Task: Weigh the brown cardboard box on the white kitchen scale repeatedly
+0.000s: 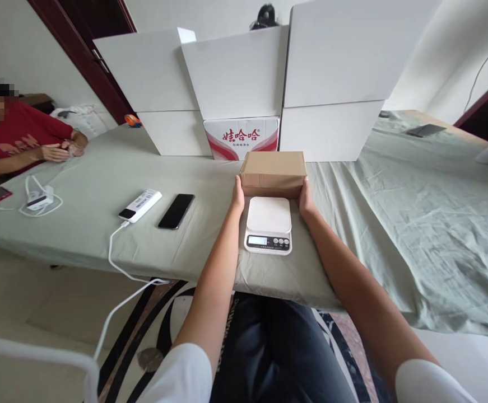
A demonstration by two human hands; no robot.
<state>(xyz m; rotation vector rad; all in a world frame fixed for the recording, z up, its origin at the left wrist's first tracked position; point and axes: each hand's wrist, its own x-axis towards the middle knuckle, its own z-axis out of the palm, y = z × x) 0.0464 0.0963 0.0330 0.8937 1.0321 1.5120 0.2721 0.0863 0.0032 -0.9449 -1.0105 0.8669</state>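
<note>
A brown cardboard box (274,168) is held between my two hands, just behind a kitchen scale. My left hand (237,196) presses against the box's left side, and my right hand (306,196) against its right side. Most of the fingers are hidden along the sides of the box. The white kitchen scale (269,215) lies between my forearms, its lit display and buttons facing me. Whether the box rests on the cloth or is slightly raised, I cannot tell.
White boxes (235,78) stand stacked behind, with a red-and-white printed carton (244,140) low in the middle. Left of me lie a black phone (176,211) and a white power strip (140,205) with its cable. A person in a red shirt (21,134) sits far left.
</note>
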